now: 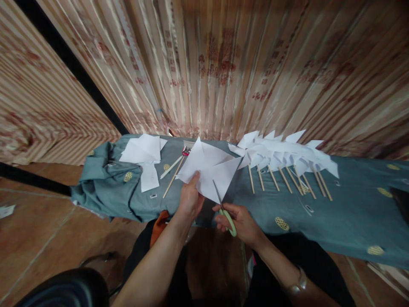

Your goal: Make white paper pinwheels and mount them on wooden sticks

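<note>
My left hand (190, 197) pinches the lower left edge of a white paper square (211, 164), thumb on top. Cuts and creases run across the sheet, which I hold just above the cloth. In my right hand (239, 221) is a pair of scissors (229, 221) with pale green handles. The blades lie at the near corner of the paper, pointing up and inward over it. Left of the sheet, a bare wooden stick (173, 177) and a white strip-like stick (171, 167) rest on the cloth. A small box with pink and metallic bits (186, 151) is partly covered by the paper.
On the right lies a row of white paper pinwheels (287, 153) on wooden sticks. A stack of white paper (143, 149) and a smaller sheet (149, 178) lie at left. Grey-green cloth (262, 213) covers the table; a patterned curtain (217, 64) hangs behind it.
</note>
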Available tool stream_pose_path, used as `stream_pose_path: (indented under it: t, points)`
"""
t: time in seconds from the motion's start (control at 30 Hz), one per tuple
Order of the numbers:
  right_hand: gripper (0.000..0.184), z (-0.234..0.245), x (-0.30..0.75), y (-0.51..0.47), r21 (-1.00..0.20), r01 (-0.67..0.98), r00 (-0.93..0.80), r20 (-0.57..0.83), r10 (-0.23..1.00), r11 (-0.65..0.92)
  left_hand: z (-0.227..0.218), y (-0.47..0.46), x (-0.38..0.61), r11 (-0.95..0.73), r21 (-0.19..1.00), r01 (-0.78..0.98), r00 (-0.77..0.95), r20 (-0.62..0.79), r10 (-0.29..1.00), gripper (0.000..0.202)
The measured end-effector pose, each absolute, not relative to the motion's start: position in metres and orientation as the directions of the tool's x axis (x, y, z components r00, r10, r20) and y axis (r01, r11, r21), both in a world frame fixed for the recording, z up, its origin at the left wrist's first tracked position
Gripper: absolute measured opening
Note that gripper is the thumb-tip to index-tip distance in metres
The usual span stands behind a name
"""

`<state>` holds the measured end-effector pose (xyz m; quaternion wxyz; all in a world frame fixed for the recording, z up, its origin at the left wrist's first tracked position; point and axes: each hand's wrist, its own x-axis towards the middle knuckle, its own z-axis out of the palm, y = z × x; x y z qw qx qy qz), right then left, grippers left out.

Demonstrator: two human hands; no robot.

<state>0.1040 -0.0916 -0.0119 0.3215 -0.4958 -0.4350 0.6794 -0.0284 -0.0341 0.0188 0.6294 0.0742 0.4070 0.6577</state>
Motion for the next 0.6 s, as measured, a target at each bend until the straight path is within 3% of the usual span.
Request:
stream_pose_path:
  t: [0.6]
  points:
    - [0.050,-0.0124,0.1035,-0.0898,-0.922,-0.008,-0.278,-0.370,0.887,-0.387,0.0202,-0.0358,-0.0253,0.181,0.624,-0.760,-0.168,-0.458,0.873,0.027]
